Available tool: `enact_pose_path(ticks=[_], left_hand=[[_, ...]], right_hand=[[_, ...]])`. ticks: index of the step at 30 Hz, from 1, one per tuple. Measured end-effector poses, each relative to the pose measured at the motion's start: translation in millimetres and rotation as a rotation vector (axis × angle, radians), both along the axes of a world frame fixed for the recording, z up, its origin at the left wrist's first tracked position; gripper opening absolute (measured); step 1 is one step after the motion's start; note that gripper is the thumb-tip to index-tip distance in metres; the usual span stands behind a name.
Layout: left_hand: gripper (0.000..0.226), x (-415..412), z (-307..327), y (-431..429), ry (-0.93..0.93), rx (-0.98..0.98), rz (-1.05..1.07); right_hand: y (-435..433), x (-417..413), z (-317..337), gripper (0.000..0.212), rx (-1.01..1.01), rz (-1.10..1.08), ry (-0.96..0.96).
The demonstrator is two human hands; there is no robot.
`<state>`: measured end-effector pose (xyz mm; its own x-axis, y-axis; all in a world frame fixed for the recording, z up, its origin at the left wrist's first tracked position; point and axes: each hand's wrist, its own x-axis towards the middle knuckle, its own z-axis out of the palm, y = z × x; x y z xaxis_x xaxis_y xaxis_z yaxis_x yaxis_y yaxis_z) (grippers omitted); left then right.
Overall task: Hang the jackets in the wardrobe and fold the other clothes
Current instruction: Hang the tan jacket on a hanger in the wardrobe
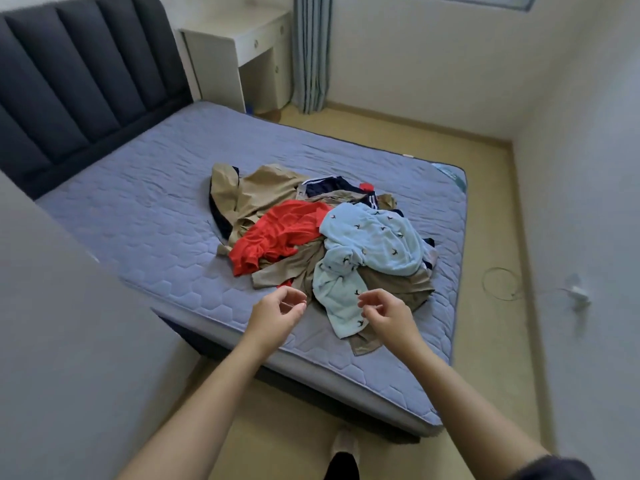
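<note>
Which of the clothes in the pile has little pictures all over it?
The light blue garment, on the right of the pile, dotted with small dark shapes. The red garment and the tan clothes are plain.

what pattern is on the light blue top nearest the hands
Small dark bird-like motifs scattered over the pale blue top, seen best in the head view.

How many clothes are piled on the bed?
4 distinguishable: tan jacket at back left, red shirt in the middle, light blue top at front right, navy striped garment at the back. Others may be buried underneath.
</note>
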<state>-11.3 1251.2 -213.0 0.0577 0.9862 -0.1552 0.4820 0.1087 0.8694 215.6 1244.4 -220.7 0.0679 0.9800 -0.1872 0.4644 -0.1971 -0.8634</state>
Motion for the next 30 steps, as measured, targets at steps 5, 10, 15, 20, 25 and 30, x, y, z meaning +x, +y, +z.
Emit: enact_pose_path(ticks=[5,10,15,20,25,30], left_hand=[[0.009,37,-43,91,0.079,-0.102,0.002],[0.017,57,-112,175,0.170,-0.166,0.004],[0.038,89,-212,264,0.331,-0.136,-0.093],[0.069,144,-297,361,0.619,0.027,-0.292],[0.079,169,-353,443,1.080,0.042,-0.585],[0.008,140,-357,459,0.432,-0.049,-0.424]], right_hand=[[101,43,-46,0.018,-0.116,0.027,-0.077],[191,64,-110,0.017,-0.222,0.081,-0.152],[256,93,-199,0.023,-0.282,0.043,-0.225],[305,122,-285,0.040,-0.312,0.018,-0.370],[341,123,-332,0.053,-0.297,-0.037,-0.429],[369,99,-338,0.072,-0.280,0.000,-0.456]])
